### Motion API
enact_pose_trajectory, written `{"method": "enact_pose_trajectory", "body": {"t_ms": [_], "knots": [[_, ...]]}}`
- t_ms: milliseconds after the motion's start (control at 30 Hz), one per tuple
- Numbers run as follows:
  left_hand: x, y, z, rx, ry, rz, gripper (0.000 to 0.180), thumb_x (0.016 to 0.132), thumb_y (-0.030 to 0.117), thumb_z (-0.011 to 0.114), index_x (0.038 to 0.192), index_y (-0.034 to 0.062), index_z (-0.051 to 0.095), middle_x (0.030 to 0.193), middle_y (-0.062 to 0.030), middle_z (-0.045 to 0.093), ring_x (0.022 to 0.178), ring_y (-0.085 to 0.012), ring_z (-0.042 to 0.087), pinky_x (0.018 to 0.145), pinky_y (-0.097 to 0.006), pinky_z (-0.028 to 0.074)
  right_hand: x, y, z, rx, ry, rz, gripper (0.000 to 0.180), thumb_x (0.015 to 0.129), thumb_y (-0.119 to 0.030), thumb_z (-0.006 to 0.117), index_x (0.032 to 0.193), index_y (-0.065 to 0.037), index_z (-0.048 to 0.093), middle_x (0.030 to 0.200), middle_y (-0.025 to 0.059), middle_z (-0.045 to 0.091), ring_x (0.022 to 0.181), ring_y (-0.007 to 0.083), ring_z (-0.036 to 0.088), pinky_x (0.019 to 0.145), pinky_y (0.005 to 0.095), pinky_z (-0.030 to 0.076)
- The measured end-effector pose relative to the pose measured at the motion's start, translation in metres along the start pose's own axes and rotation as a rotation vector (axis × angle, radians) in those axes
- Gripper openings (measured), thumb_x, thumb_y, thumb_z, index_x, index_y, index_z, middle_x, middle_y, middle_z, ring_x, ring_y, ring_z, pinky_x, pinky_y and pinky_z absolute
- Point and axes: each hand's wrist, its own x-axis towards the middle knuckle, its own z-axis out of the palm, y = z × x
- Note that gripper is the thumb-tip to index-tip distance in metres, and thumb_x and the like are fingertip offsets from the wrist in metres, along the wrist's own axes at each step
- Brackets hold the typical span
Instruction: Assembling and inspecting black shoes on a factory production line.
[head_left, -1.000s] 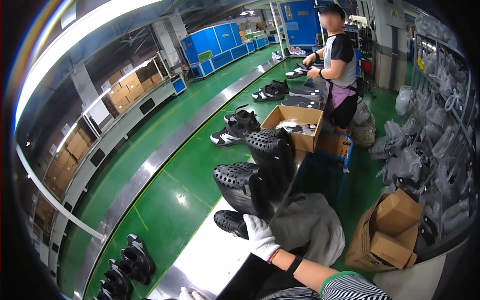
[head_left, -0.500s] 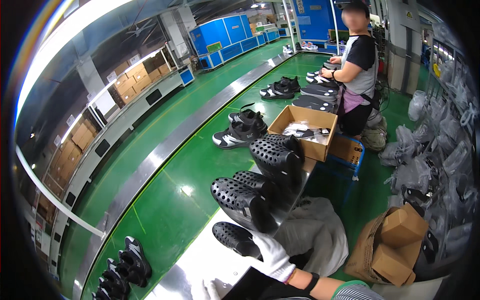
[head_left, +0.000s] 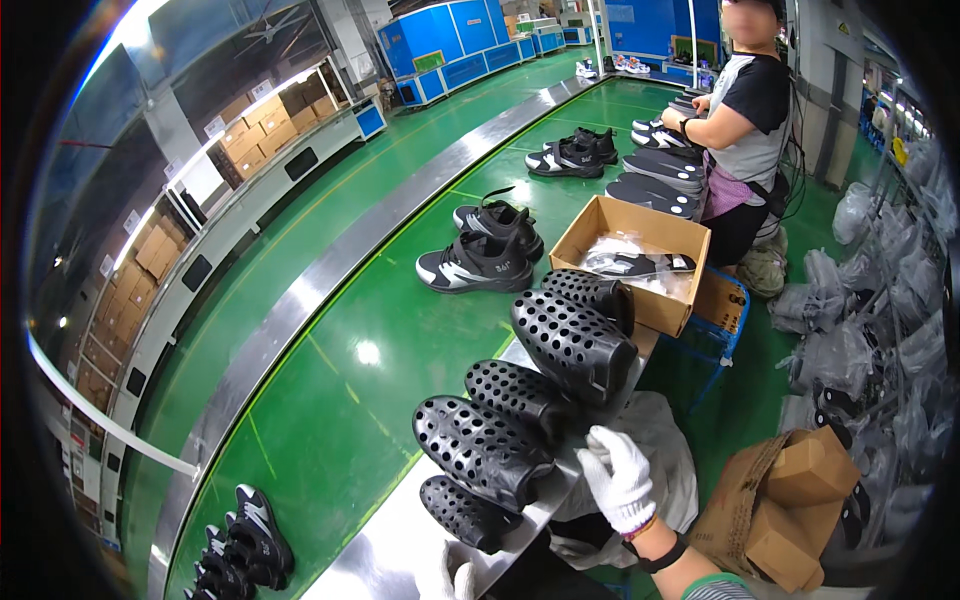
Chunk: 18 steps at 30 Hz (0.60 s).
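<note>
Several black perforated shoe forms (head_left: 545, 390) lie stacked and overlapping on the steel edge (head_left: 400, 550) of the green conveyor belt (head_left: 380, 330). My right hand (head_left: 620, 480), in a white glove, has its fingers curled against the near right edge of the stack. Only a bit of my left hand (head_left: 460, 578), also in a white glove, shows at the bottom edge, close to the lowest form (head_left: 465, 512). A grey cloth bag (head_left: 665, 450) lies under and behind my right hand.
An open cardboard box (head_left: 630, 262) with a sole and plastic wrap stands behind the forms. Pairs of black sneakers (head_left: 485, 250) ride on the belt. Another person (head_left: 740, 120) works at the far right by stacked soles (head_left: 660, 180). Cardboard pieces (head_left: 790, 495) sit at my right.
My right hand has moved from the lowest form to the right side of the stack. The view has swung slightly, so the box and the other person sit further right.
</note>
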Motion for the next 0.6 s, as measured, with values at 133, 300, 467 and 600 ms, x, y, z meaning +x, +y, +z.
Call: {"method": "enact_pose_trajectory", "body": {"t_ms": [133,300,467,600], "knots": [[0.007,0.009,-0.004,0.006,0.023,0.038,0.047,0.103,0.025,0.057,0.142,0.0001,0.05,0.135,-0.0231,0.06,0.126,-0.039,0.056,0.107,-0.045,0.044,0.02,0.002,-0.015,-0.06,0.134,0.108,0.034,0.082,-0.002,0.078,0.113,0.0,0.064,0.096,0.0133,0.07,0.08,0.0209,0.07,0.072,0.0326,0.057],[0.006,0.012,0.001,-0.048,0.049,-0.045,0.043,0.101,0.021,0.059,0.137,-0.0013,0.053,0.127,-0.0236,0.062,0.118,-0.0405,0.059,0.103,-0.046,0.046,0.041,0.015,-0.028,-0.148,0.169,0.029,0.084,0.071,-0.021,0.091,0.138,0.002,0.046,0.128,0.0217,0.059,0.111,0.0331,0.064,0.095,0.0393,0.054],[0.004,0.002,0.006,0.069,0.024,-0.056,0.05,0.1,0.024,0.061,0.143,0.0011,0.049,0.135,-0.0237,0.058,0.125,-0.0401,0.055,0.108,-0.046,0.043,0.06,0.054,-0.007,-0.126,0.042,-0.04,0.121,0.06,-0.034,0.097,0.152,0.0,0.027,0.148,0.0267,0.043,0.133,0.0414,0.05,0.11,0.0452,0.044],[0.003,0.002,0.004,0.081,0.043,-0.067,0.054,0.099,0.027,0.062,0.144,0.0018,0.048,0.136,-0.0242,0.057,0.126,-0.0398,0.054,0.108,-0.046,0.042,0.065,0.065,0.009,-0.081,-0.061,0.229,0.124,0.054,-0.029,0.097,0.153,0.0,0.028,0.147,0.0264,0.044,0.134,0.0404,0.05,0.111,0.0432,0.044]]}}
